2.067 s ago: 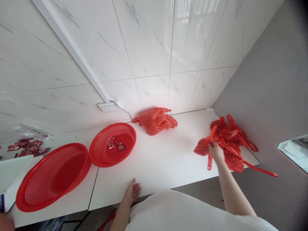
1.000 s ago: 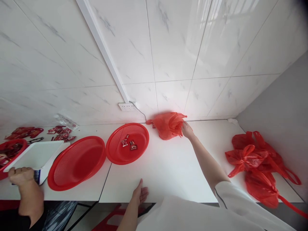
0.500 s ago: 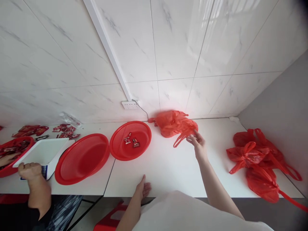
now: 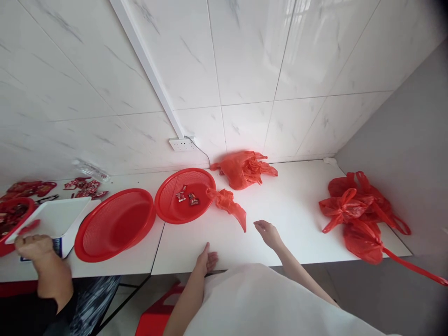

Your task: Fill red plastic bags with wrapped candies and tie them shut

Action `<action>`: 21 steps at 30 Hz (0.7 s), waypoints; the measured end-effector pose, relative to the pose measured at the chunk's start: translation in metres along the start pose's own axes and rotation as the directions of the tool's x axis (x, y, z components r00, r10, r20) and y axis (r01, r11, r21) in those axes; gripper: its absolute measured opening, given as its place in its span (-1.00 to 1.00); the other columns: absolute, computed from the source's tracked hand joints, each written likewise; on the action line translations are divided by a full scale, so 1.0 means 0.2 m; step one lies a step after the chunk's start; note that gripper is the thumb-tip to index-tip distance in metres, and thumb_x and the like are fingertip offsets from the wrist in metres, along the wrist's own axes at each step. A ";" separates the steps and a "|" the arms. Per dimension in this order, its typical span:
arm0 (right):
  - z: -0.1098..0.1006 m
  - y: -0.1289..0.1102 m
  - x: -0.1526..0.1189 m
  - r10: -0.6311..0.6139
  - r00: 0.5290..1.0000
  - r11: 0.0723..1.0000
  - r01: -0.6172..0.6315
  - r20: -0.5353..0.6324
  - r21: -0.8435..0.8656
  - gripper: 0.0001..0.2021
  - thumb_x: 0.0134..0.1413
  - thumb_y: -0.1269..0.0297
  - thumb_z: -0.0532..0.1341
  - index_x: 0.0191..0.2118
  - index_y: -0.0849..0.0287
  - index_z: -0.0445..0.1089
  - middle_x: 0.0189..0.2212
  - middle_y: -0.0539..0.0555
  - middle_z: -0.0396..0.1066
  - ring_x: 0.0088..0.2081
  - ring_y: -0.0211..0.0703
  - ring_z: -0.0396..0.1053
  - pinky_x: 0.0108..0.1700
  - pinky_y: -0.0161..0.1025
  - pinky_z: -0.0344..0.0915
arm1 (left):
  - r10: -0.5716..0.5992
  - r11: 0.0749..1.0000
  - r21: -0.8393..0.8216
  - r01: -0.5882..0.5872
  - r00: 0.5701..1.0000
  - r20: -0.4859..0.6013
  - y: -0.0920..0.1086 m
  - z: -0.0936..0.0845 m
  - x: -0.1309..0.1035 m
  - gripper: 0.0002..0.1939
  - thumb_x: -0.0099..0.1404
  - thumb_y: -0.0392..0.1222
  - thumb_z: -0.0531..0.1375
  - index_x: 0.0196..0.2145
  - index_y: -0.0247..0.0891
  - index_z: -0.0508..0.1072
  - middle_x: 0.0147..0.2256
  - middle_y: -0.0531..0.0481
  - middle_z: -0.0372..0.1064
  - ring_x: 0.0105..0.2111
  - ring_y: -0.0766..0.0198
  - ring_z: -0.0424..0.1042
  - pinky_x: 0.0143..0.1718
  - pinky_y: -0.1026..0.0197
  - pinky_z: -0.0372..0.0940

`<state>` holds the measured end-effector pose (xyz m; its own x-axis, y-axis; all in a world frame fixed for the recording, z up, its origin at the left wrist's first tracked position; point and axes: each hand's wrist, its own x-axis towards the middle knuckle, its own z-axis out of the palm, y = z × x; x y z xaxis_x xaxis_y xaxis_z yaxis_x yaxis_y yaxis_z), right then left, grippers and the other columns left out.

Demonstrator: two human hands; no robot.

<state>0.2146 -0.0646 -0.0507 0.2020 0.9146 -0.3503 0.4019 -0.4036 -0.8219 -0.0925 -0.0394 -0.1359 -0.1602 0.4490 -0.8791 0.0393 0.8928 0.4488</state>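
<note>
Withdrawn from the bag pile (image 4: 247, 170), the right hand (image 4: 269, 232) is partly curled, empty, just right of a loose bag (image 4: 227, 201). That bag overlaps the basket (image 4: 185, 196) rim, beyond the left hand (image 4: 207, 260), which rests open, holding nothing.

What looks like a small packing room or the back room of a shop is shown, though the exact kind cannot be told. White tabletops (image 4: 196, 252) are set against a marble-patterned tiled wall (image 4: 245, 60), and red baskets (image 4: 115, 225), small wrapped packets (image 4: 193, 199) and knotted red bags (image 4: 364, 242) are spread along them.
</note>
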 end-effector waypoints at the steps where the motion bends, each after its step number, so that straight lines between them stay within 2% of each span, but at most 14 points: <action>1: 0.03 -0.03 0.02 -0.070 0.997 0.997 0.069 -0.028 -0.045 -0.70 0.21 0.22 0.05 -0.11 0.11 0.50 -0.11 0.11 0.51 -0.07 -0.09 0.46 -0.02 -0.21 0.35 | -0.033 0.999 -0.012 0.033 0.999 -0.006 0.00 0.01 -0.01 -0.49 0.25 0.24 0.14 -0.46 -0.33 0.48 -0.46 -0.20 0.50 -0.48 0.15 0.52 -0.45 0.21 0.35; 4: 0.17 -0.15 0.13 -0.213 0.977 0.956 0.211 0.013 -0.203 -0.73 0.23 0.22 0.08 -0.22 0.12 0.53 0.05 0.15 0.41 0.08 -0.04 0.35 0.10 -0.17 0.28 | -0.056 0.998 -0.015 0.056 0.998 -0.012 0.01 0.02 -0.03 -0.50 0.29 0.20 0.11 -0.47 -0.33 0.48 -0.45 -0.19 0.50 -0.47 0.19 0.52 -0.44 0.24 0.35; 6: 0.28 -0.20 0.23 -0.196 0.970 0.914 0.235 0.146 -0.330 -0.73 0.23 0.22 0.11 -0.23 0.15 0.55 0.23 0.17 0.23 0.24 0.03 0.18 0.18 -0.14 0.19 | 0.006 0.999 0.054 -0.006 1.000 -0.002 0.01 0.02 -0.04 -0.49 0.31 0.19 0.08 -0.48 -0.33 0.48 -0.45 -0.21 0.50 -0.46 0.16 0.52 -0.43 0.21 0.36; 7: 0.34 -0.21 0.27 -0.173 0.959 0.885 0.251 0.225 -0.391 -0.72 0.23 0.21 0.12 -0.12 0.15 0.53 0.32 0.16 0.09 0.31 0.06 0.06 0.23 -0.10 0.13 | 0.045 0.994 0.097 -0.046 0.999 0.005 0.01 0.02 -0.05 -0.49 0.32 0.18 0.06 -0.50 -0.32 0.47 -0.46 -0.22 0.50 -0.45 0.13 0.53 -0.42 0.18 0.37; 8: 0.39 -0.21 0.30 -0.133 0.941 0.854 0.268 0.311 -0.445 -0.67 0.22 0.21 0.14 0.04 0.16 0.46 0.37 0.17 -0.04 0.36 0.08 -0.05 0.27 -0.06 0.06 | 0.089 0.986 0.142 -0.090 0.996 0.012 0.00 0.02 -0.06 -0.49 0.33 0.16 0.05 -0.51 -0.32 0.46 -0.46 -0.24 0.49 -0.44 0.09 0.53 -0.41 0.14 0.37; 10: 0.48 -0.17 0.32 -0.058 0.901 0.810 0.294 0.429 -0.508 -0.42 0.17 0.28 0.18 0.30 0.20 0.17 0.41 0.22 -0.20 0.40 0.09 -0.17 0.32 0.00 -0.06 | 0.189 0.959 0.212 -0.190 0.982 0.023 0.00 0.05 -0.08 -0.53 0.34 0.08 0.05 -0.54 -0.31 0.44 -0.44 -0.27 0.48 -0.38 0.01 0.53 -0.35 0.07 0.38; 12: 0.53 -0.09 0.30 -0.031 0.879 0.790 0.313 0.477 -0.526 -0.26 0.12 0.38 0.19 0.39 0.25 -0.07 0.42 0.24 -0.27 0.41 0.05 -0.26 0.36 0.02 -0.20 | 0.311 0.920 0.240 -0.311 0.950 0.037 0.01 0.11 -0.11 -0.69 0.32 -0.06 0.11 -0.48 -0.29 0.45 -0.32 -0.26 0.50 -0.20 -0.02 0.51 -0.18 0.05 0.37; 13: 0.54 -0.04 0.28 -0.051 0.872 0.785 0.336 0.486 -0.520 -0.23 0.10 0.42 0.17 0.40 0.26 -0.12 0.42 0.22 -0.30 0.42 0.02 -0.30 0.37 0.02 -0.28 | 0.377 0.893 0.244 -0.378 0.925 0.051 0.01 0.15 -0.13 -0.80 0.29 -0.14 0.14 -0.42 -0.27 0.47 -0.22 -0.23 0.49 -0.08 0.01 0.47 -0.07 0.07 0.33; 14: 0.54 0.01 0.25 -0.086 0.862 0.778 0.371 0.500 -0.506 -0.23 0.11 0.43 0.15 0.41 0.25 -0.14 0.42 0.20 -0.32 0.42 -0.01 -0.34 0.38 0.03 -0.36 | 0.451 0.853 0.250 -0.457 0.888 0.085 0.01 0.20 -0.15 -0.89 0.26 -0.23 0.16 -0.35 -0.24 0.48 -0.13 -0.18 0.47 0.02 0.06 0.40 0.04 0.11 0.26; 16: 0.52 0.12 0.19 -0.179 0.832 0.773 0.449 0.524 -0.448 -0.26 0.10 0.44 0.12 0.40 0.21 -0.09 0.42 0.15 -0.27 0.42 -0.05 -0.31 0.38 0.04 -0.41 | 0.616 0.692 0.313 -0.651 0.758 0.214 0.03 0.29 -0.19 -0.78 0.23 -0.37 0.14 -0.20 -0.19 0.49 0.02 -0.11 0.39 0.14 0.14 0.28 0.16 0.16 0.13; 18: 0.50 0.21 0.15 -0.274 0.814 0.791 0.494 0.512 -0.362 -0.30 0.04 0.47 0.12 0.35 0.15 0.07 0.39 0.12 -0.08 0.39 -0.04 -0.14 0.38 0.04 -0.31 | 0.720 0.420 0.438 -0.795 0.586 0.372 0.05 0.38 -0.22 -0.68 0.21 -0.44 0.08 -0.12 -0.22 0.46 0.04 -0.18 0.35 0.12 0.08 0.27 0.16 0.10 0.12; 19: 0.48 0.24 0.13 -0.311 0.823 0.814 0.489 0.475 -0.315 -0.35 0.02 0.49 0.12 0.29 0.13 0.18 0.34 0.10 0.07 0.36 -0.04 -0.02 0.37 0.01 -0.21 | 0.736 0.296 0.492 -0.819 0.524 0.429 0.06 0.42 -0.23 -0.68 0.22 -0.46 0.06 -0.13 -0.26 0.45 0.00 -0.24 0.35 0.09 0.02 0.29 0.13 0.04 0.13; 20: 0.47 0.27 0.12 -0.338 0.842 0.840 0.471 0.420 -0.269 -0.42 0.01 0.51 0.11 0.20 0.11 0.30 0.27 0.08 0.21 0.30 -0.04 0.10 0.35 -0.04 -0.08 | 0.740 0.213 0.536 -0.817 0.493 0.457 0.07 0.44 -0.23 -0.71 0.23 -0.46 0.04 -0.16 -0.30 0.45 -0.05 -0.30 0.36 0.05 -0.04 0.30 0.11 -0.02 0.12; 21: 0.46 0.29 0.11 -0.354 0.863 0.864 0.449 0.360 -0.229 -0.51 0.02 0.51 0.10 0.10 0.12 0.40 0.18 0.07 0.34 0.23 -0.04 0.23 0.29 -0.09 0.04 | 0.744 0.181 0.566 -0.804 0.489 0.456 0.09 0.46 -0.24 -0.76 0.24 -0.45 0.03 -0.21 -0.32 0.45 -0.12 -0.32 0.36 0.01 -0.09 0.31 0.09 -0.07 0.11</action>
<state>0.1606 -0.0656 -0.1462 -0.2891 0.9415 -0.1735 0.6425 0.0565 -0.7642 0.0069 -0.0406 -0.1010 0.4006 0.9005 -0.1689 0.6946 -0.1783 0.6970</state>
